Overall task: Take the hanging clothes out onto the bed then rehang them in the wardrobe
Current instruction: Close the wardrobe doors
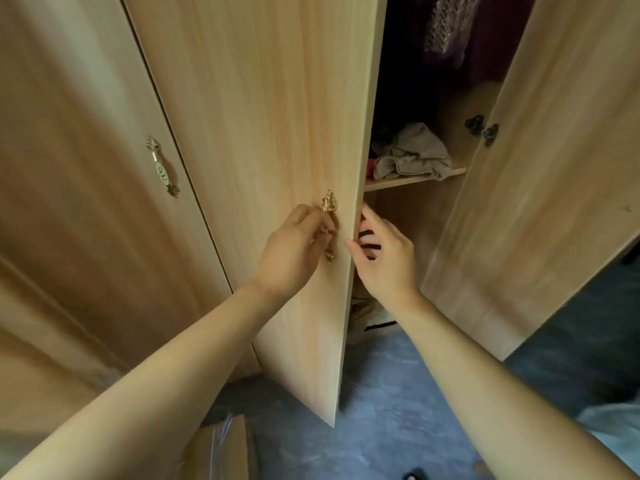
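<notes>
Head view, left hand (294, 249) gripping gold handle (329, 225), right hand (386, 256) spread at door edge (358, 188)

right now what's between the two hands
In the head view, the free edge of the wardrobe door stands between them: left hand on the gold handle, right hand behind the edge.

I see pale, straw-coloured wood grain on the doors (249, 98). The near handle (328, 216) is gold with a leaf shape; the far handle (162, 167) is dull gold with a cream, patterned middle. The hanging clothes (460, 32) are dark purple, one with paler knit. A beige cloth (412, 154) lies on the shelf (408, 180). The floor (391, 403) is mottled blue-grey.
</notes>
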